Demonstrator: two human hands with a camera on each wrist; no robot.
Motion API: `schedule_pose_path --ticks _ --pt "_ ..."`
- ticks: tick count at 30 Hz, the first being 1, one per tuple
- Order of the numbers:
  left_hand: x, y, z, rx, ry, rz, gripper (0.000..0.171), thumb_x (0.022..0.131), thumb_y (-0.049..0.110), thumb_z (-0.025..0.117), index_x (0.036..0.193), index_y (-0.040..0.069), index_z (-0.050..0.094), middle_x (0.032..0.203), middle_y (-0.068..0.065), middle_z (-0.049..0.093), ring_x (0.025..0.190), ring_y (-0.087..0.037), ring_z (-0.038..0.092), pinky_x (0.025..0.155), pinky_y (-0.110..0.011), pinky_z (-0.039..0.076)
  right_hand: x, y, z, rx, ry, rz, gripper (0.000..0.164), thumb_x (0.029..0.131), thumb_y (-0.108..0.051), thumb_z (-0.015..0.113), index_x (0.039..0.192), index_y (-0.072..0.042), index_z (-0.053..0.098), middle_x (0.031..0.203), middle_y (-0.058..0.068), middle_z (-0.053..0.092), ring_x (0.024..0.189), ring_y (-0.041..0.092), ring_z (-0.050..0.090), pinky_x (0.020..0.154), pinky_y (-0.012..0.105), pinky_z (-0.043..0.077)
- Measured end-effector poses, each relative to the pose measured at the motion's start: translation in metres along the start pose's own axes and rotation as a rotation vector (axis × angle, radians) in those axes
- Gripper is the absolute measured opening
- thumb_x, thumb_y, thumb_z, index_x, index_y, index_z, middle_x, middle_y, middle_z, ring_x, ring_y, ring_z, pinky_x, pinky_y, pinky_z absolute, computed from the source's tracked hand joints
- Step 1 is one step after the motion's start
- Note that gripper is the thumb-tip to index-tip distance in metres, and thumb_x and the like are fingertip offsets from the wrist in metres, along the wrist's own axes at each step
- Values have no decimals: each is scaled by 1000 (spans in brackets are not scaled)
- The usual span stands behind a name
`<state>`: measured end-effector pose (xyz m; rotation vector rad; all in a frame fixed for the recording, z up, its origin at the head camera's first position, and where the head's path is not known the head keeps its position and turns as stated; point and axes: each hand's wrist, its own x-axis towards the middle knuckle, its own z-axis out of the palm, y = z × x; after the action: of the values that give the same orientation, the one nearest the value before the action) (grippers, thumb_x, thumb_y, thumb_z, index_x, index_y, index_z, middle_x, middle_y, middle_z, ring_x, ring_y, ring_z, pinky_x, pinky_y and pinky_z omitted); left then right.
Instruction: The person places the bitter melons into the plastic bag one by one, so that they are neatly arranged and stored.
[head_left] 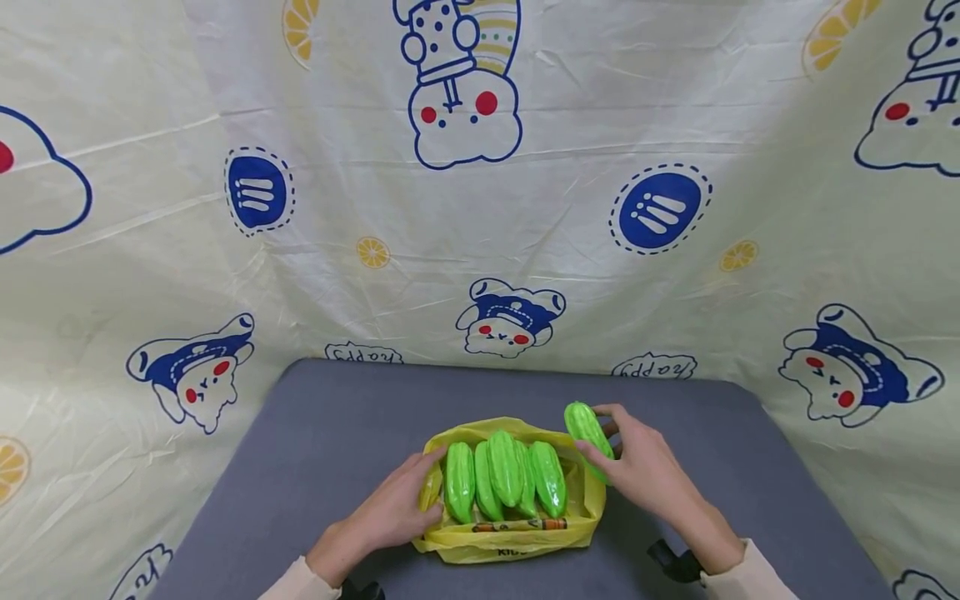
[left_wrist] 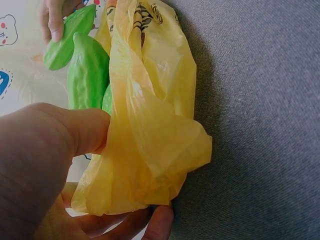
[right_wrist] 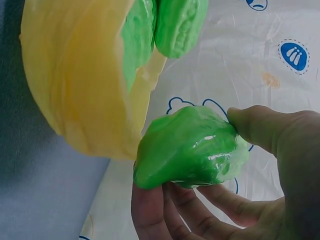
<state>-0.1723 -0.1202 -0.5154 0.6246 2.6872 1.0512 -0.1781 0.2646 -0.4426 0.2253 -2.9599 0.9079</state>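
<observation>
A yellow plastic bag (head_left: 457, 543) sits with its mouth spread wide, several glossy green bitter melons (head_left: 504, 468) lying side by side in it. My left hand (head_left: 397, 507) holds the bag's left side; in the left wrist view the thumb lies at the rim and the fingers are around the outside of the yellow plastic (left_wrist: 150, 130). Over the bag's right rim, my right hand (head_left: 651, 467) grips another bitter melon (head_left: 584, 423) between thumb and fingers. Up close in the right wrist view, this bitter melon (right_wrist: 192, 147) is shiny and ridged, with a tapered tip.
The bag stands on a dark grey table (head_left: 337, 433), near its front side. Behind the table hangs a pale printed sheet (head_left: 562, 233) with cartoon bears and orange slices. A dark strap (head_left: 675, 562) is around the right wrist.
</observation>
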Motion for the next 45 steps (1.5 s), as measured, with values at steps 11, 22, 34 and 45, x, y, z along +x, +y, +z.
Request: schedule_pose_path --ticks 11,22,34,45 --pt "2 -1 -1 -8 -6 4 87 100 12 80 179 6 44 172 -24 56 158 -45 59 122 -69 54 4 -12 12 38 -44 3 72 110 -44 82 163 -3 57 125 16 82 93 16 78 71 36 62" --pt "3 0 -3 -3 -4 13 87 101 12 81 179 5 43 169 -24 58 156 -43 61 121 -68 56 7 -22 25 46 -59 -17 68 110 -37 83 163 -4 57 117 13 82 95 17 77 72 35 61" --pt "2 -3 0 -16 -4 16 86 101 12 81 178 5 44 171 -24 57 159 -44 59 125 -69 53 7 -25 36 44 -89 16 68 110 -40 82 164 -5 58 126 17 83 105 23 79 80 44 66" --pt "1 0 -1 0 2 11 86 100 12 81 178 4 44 169 -23 59 157 -44 60 124 -68 54 11 -28 43 58 -123 27 68 111 -40 81 165 -6 57 128 15 83 111 26 81 88 51 68"
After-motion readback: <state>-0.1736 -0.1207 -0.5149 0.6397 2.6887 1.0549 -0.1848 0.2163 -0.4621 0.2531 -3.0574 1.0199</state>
